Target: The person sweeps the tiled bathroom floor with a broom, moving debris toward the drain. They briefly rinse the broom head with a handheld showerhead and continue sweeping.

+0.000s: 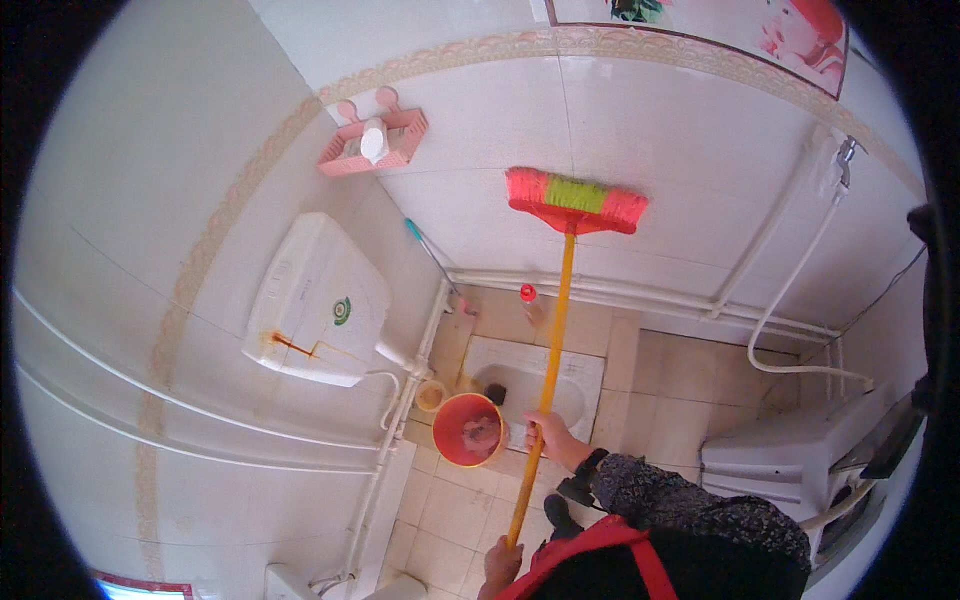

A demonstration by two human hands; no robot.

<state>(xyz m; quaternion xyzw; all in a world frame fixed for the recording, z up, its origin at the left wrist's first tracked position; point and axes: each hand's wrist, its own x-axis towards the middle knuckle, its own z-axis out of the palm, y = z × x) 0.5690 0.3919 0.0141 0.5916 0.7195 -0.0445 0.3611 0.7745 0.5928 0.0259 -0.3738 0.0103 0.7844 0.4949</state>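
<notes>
Both hands grip the yellow handle of a broom. My right hand is closed about its middle, and my left hand holds its lower end near my body. At the far end, the red broom head is raised with its pink and green bristles against, or close before, the white tiled wall. Below the handle is a white squat toilet set in the floor. A red bucket with something wet-looking inside stands at its near left corner.
A bottle with a red cap and a long-handled brush are by the back wall. A cistern and pink basket hang at left. A white hose runs from a tap to a washing machine at right.
</notes>
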